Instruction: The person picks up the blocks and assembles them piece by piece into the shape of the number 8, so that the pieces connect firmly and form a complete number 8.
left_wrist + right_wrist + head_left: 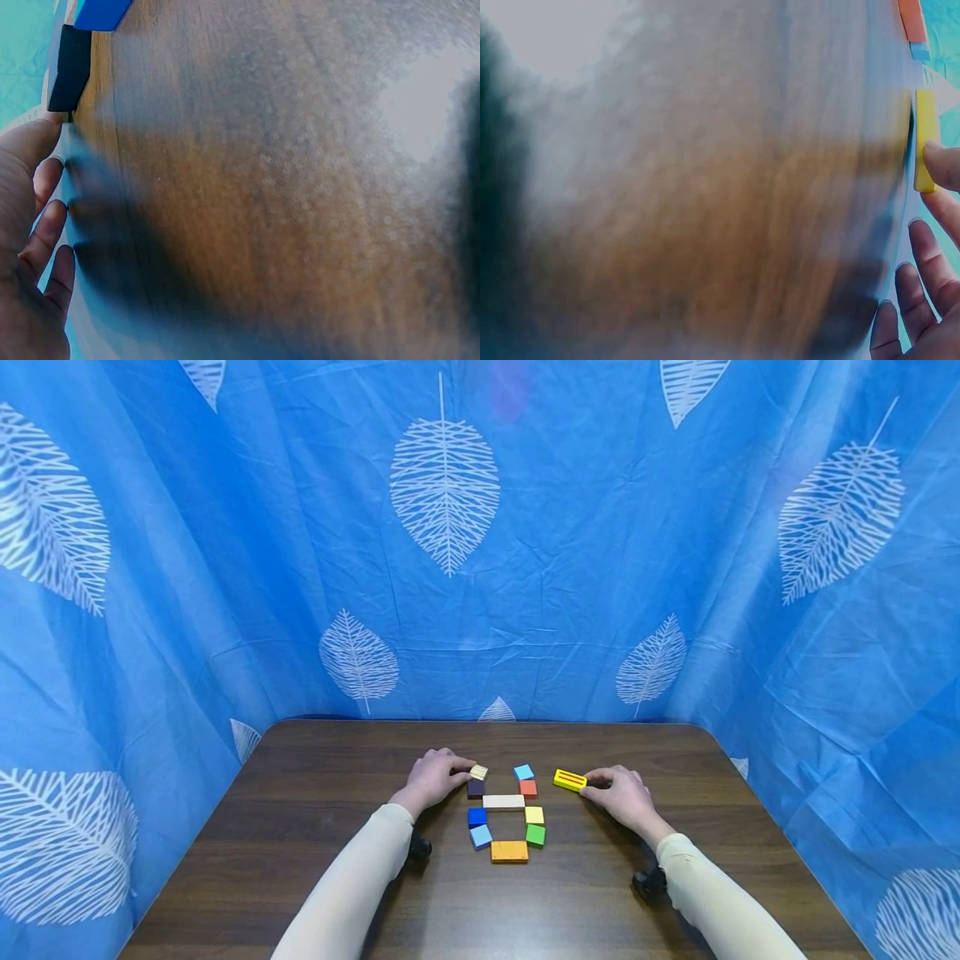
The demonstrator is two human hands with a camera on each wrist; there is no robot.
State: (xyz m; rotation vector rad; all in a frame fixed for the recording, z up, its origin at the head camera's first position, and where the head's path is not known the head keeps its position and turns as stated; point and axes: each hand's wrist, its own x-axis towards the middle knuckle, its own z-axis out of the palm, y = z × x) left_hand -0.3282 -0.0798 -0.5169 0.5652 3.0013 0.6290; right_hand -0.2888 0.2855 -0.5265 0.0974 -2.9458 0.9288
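Observation:
My left hand (435, 777) has its thumb and forefinger at the left end of a small cream block (478, 772), pinching it just behind a dark block (476, 789). That dark block shows close to the thumb in the left wrist view, where the cream one is mostly hidden. With thumb and forefinger, my right hand (622, 793) holds the right end of a yellow block (570, 780) with red stripes. In the right wrist view the yellow block (925, 139) appears slightly above the table, and the other fingers are spread apart.
Between the hands lie a red block (528, 789), a light blue block (523, 772) and a long white block (503, 802). Nearer are blue, pale yellow and green blocks, with an orange block (509, 852) in front. A blue leaf-patterned cloth (525, 568) hangs behind the brown table (315, 860).

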